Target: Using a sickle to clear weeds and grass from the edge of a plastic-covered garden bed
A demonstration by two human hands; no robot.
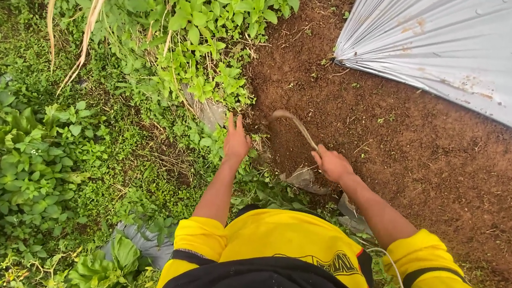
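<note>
My right hand (331, 164) grips the handle of a curved sickle (292, 122), whose blade arcs up and left over the brown soil. My left hand (236, 139) reaches into the green weeds (213, 65) at the soil's edge with fingers spread, holding nothing that I can see. The sickle's tip lies just right of my left hand, close to the weeds. I wear a yellow shirt with black trim.
Bare brown soil (429, 161) covers the right side. A silver plastic sheet (466, 45) lies at the top right. Dense green plants (30, 153) fill the left. Grey plastic scraps (209, 113) show among the weeds.
</note>
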